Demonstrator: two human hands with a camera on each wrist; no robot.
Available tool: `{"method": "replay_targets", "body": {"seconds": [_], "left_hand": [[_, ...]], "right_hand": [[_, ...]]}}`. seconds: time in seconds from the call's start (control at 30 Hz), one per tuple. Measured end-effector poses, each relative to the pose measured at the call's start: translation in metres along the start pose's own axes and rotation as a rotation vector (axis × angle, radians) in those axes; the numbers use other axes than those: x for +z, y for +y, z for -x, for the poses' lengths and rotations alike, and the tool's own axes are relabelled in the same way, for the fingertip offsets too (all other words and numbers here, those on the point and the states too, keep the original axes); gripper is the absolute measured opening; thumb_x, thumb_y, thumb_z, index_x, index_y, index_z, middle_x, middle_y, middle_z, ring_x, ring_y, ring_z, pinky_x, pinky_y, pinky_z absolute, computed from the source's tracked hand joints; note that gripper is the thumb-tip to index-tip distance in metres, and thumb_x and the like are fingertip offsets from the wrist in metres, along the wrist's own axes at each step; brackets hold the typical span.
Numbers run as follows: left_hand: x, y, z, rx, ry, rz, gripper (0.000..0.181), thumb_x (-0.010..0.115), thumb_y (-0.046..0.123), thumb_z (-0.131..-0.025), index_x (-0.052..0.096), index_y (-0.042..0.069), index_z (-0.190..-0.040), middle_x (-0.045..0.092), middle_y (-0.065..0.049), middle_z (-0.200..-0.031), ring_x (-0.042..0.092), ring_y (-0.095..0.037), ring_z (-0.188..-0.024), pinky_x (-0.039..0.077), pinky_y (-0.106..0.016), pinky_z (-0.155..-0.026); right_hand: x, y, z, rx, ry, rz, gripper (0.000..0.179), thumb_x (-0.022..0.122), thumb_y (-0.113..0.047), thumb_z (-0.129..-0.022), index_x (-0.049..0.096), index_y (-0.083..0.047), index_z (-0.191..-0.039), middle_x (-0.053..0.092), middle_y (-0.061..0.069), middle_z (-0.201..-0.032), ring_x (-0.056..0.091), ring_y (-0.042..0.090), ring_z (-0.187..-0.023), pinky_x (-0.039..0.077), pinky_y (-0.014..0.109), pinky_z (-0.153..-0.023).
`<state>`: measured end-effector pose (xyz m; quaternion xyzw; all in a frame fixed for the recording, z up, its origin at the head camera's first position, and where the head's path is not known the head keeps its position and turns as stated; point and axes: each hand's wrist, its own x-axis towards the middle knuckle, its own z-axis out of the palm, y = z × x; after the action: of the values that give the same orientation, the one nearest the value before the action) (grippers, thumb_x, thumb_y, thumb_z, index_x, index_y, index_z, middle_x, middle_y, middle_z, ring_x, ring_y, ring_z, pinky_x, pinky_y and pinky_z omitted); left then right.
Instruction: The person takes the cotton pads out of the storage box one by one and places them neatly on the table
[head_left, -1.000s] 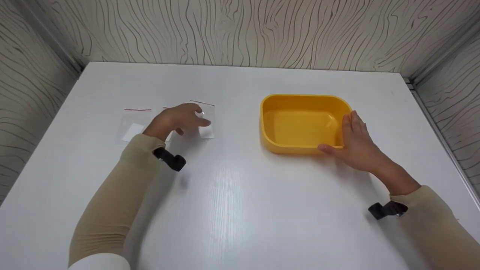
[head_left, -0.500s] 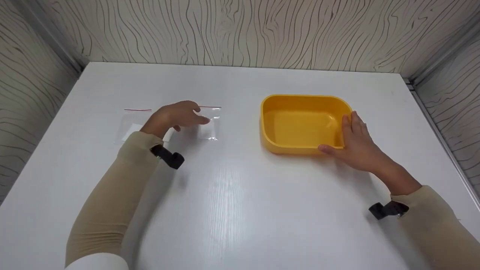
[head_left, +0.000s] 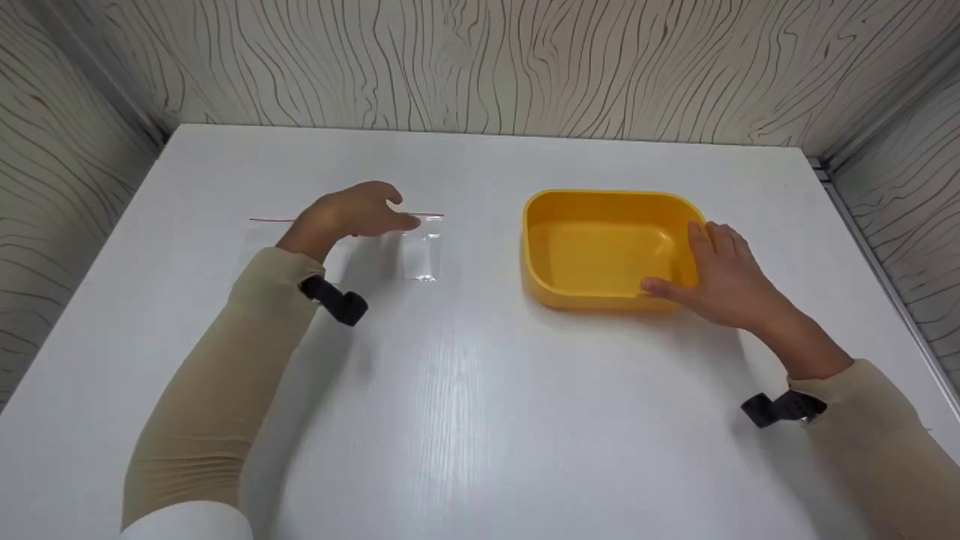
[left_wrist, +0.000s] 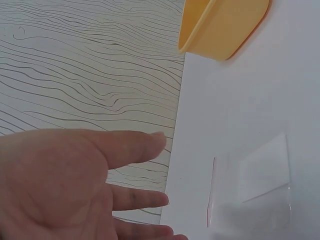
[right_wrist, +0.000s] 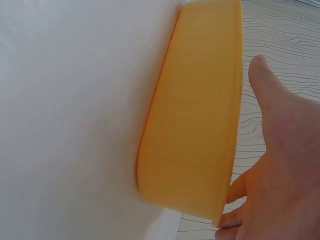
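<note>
My left hand (head_left: 352, 212) hovers in the head view over small clear zip bags with red seal lines. Its palm holds nothing, and thumb and fingers are apart in the left wrist view. Right of it lies a bag (head_left: 422, 259); a white insert (left_wrist: 267, 167) shows in the bag in the left wrist view. Another bag (head_left: 261, 238) is partly hidden behind the left wrist. At the right end of a yellow plastic box (head_left: 600, 301), my right hand (head_left: 731, 285) is spread by the rim. In the right wrist view its thumb stands off the rim; the fingertips are close to it, contact unclear.
Both hands work above a white table (head_left: 450, 420). A wood-grain patterned panel (head_left: 480, 67) rises behind its far edge, with similar panels at both sides. Black camera mounts (head_left: 334, 300) sit on the wrists.
The right-hand bag has been straightened and shifted slightly right. My left hand has lifted off it, moving up and away. My right hand has loosened from the box and shifted slightly right.
</note>
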<state>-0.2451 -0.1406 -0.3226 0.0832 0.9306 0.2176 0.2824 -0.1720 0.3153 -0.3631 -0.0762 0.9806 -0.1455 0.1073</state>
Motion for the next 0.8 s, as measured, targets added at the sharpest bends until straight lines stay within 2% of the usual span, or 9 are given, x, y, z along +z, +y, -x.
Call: {"method": "replay_targets", "body": {"seconds": [0.1, 0.2, 0.4, 0.6, 0.7, 0.8], "left_hand": [[-0.008, 0.008, 0.000, 0.013, 0.045, -0.006, 0.067, 0.050, 0.040, -0.104, 0.035, 0.000, -0.155, 0.028, -0.020, -0.163, 0.030, -0.036, -0.148, 0.026, -0.053, -0.121], [-0.017, 0.019, 0.002, 0.018, 0.098, 0.004, 0.064, 0.051, 0.037, -0.104, 0.037, -0.001, -0.154, 0.028, -0.020, -0.163, 0.025, -0.037, -0.150, 0.025, -0.054, -0.121], [-0.037, 0.045, 0.005, 0.055, 0.237, 0.025, 0.059, 0.053, 0.030, -0.105, 0.038, 0.000, -0.154, 0.033, -0.019, -0.161, 0.034, -0.037, -0.147, 0.033, -0.052, -0.118], [-0.051, 0.067, 0.001, 0.127, 0.412, 0.003, 0.058, 0.053, 0.027, -0.106, 0.037, 0.000, -0.155, 0.040, -0.018, -0.157, 0.045, -0.034, -0.140, 0.041, -0.045, -0.114], [-0.059, 0.077, -0.004, 0.122, 0.480, -0.041, 0.059, 0.050, 0.031, -0.106, 0.034, 0.003, -0.156, 0.039, -0.015, -0.158, 0.042, -0.031, -0.143, 0.034, -0.046, -0.118], [-0.068, 0.086, -0.010, 0.094, 0.546, -0.103, 0.061, 0.048, 0.036, -0.107, 0.032, 0.007, -0.158, 0.035, -0.013, -0.161, 0.034, -0.029, -0.148, 0.022, -0.051, -0.123]], "right_hand": [[-0.013, -0.003, -0.004, 0.013, 0.024, -0.023, 0.111, 0.058, -0.068, -0.093, 0.012, 0.010, -0.158, 0.012, 0.042, -0.155, 0.009, 0.059, -0.143, 0.018, 0.078, -0.110], [-0.029, -0.008, -0.010, 0.013, 0.031, -0.026, 0.106, 0.055, -0.067, -0.095, 0.017, 0.010, -0.157, 0.015, 0.042, -0.156, 0.010, 0.059, -0.144, 0.018, 0.076, -0.111], [-0.063, -0.026, -0.025, 0.016, 0.040, -0.037, 0.101, 0.055, -0.064, -0.097, 0.015, 0.005, -0.160, 0.015, 0.037, -0.160, 0.010, 0.054, -0.148, 0.016, 0.072, -0.115], [-0.094, -0.047, -0.039, 0.015, 0.116, -0.047, 0.091, 0.052, -0.056, -0.101, 0.014, 0.000, -0.161, 0.011, 0.031, -0.164, 0.009, 0.050, -0.151, 0.014, 0.071, -0.116], [-0.107, -0.057, -0.048, -0.001, 0.155, -0.027, 0.086, 0.051, -0.052, -0.102, 0.015, 0.000, -0.161, 0.012, 0.031, -0.164, 0.009, 0.049, -0.152, 0.014, 0.069, -0.117], [-0.117, -0.069, -0.058, -0.019, 0.195, 0.009, 0.082, 0.049, -0.049, -0.104, 0.016, -0.001, -0.161, 0.012, 0.030, -0.165, 0.008, 0.048, -0.152, 0.014, 0.067, -0.119]]}}
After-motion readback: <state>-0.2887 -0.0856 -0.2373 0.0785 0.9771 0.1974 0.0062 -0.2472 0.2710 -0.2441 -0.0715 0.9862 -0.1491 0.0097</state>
